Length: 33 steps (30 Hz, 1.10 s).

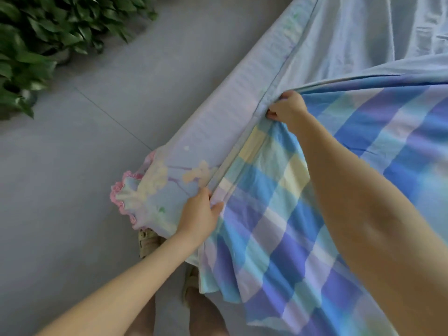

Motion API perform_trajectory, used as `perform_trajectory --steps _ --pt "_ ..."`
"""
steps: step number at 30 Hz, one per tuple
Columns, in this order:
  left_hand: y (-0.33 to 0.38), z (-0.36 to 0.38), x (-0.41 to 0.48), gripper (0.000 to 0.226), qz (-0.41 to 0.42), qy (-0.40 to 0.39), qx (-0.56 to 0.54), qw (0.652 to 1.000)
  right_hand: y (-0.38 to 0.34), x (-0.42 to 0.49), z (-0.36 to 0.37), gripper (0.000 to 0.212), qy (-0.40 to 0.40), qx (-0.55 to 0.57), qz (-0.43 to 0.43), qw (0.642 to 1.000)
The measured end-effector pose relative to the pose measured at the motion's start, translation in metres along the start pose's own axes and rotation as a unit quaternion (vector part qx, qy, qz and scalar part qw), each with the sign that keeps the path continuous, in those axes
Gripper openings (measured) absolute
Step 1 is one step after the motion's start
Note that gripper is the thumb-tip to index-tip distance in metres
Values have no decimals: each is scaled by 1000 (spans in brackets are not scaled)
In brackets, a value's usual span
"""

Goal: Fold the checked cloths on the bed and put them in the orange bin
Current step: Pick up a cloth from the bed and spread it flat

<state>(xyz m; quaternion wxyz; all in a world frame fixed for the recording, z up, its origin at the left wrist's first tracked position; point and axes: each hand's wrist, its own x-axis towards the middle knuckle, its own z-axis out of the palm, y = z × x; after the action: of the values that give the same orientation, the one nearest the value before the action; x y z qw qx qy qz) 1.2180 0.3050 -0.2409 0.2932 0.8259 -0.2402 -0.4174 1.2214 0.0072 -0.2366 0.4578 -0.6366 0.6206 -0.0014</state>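
A large checked cloth in blue, purple, white and pale yellow squares hangs over the near edge of the bed. My left hand pinches its folded edge low down, near the bed's corner. My right hand grips the same edge higher up along the bed's side, and the cloth stretches taut from it toward the right. The orange bin is not in view.
A pale blue sheet covers the bed, and a pastel printed bedskirt with a pink frilled corner hangs down its side. Grey tiled floor lies to the left. Leafy green plants stand at the top left. My sandalled feet are below.
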Motion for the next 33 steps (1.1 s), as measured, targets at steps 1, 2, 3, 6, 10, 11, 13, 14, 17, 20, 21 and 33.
perform_trajectory --steps 1,2,3,6,10,11,13,14,17,20,21,33 --pt "-2 1 -4 22 -8 -5 -13 1000 -3 -7 -3 30 -23 16 -1 1000" --pt "-4 0 -12 24 -14 -6 -23 1000 -4 -17 -5 29 -38 24 -3 999" --pt "-7 -2 -20 26 -19 -8 -28 999 -3 -24 -6 26 -35 28 -12 999" --pt "-24 -3 -52 24 -38 -69 -73 994 15 -65 8 24 2 -49 -3 999" --pt "-45 13 -89 22 -48 -155 -68 984 52 -127 49 36 -59 -186 8 981" --pt "-50 15 -96 23 -52 -150 -61 985 59 -137 58 30 -55 -201 -2 978" --pt "-61 17 -101 36 -70 -107 -76 989 65 -143 69 24 -19 -197 -5 980" --pt "-71 13 -106 39 -92 -82 -89 988 65 -145 76 27 -4 -181 -13 983" --pt "-103 -6 -117 34 -126 -50 -93 986 60 -149 90 24 14 -127 -58 990" --pt "-127 -18 -114 24 -112 -58 -35 991 63 -153 100 23 -1 -92 -69 993" --pt "-130 -19 -108 19 -108 -46 -37 992 67 -152 103 23 -9 -81 -61 995" --pt "-119 -31 -52 27 -144 -171 134 965 59 -150 109 11 -51 -102 3 994"
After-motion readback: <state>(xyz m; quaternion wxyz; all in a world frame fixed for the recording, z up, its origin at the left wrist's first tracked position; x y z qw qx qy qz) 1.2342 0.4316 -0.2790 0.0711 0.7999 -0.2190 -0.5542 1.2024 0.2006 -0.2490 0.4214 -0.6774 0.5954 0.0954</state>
